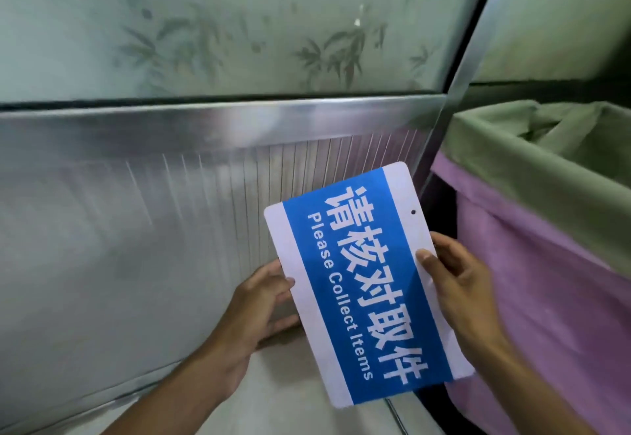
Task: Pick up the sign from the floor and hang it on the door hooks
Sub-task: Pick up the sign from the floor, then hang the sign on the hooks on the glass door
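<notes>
Head view: sign (367,284) off the floor, turned on end before the door (170,195), gripped by left hand (259,308) and right hand (457,284) at opposite edges. Pickup judged done. Next: rotate level, find hooks, none visible.

Two bare arms come up from the bottom of the picture. No sleeves cover them as far down as the picture goes. The left hand (259,304) has no glove, no ring and no watch. The right hand (461,281) is bare too, with nothing on the wrist. The fingers (431,265) are plain, and the nail on the right thumb is short and has no paint. The rest of the person is out of the picture.
</notes>
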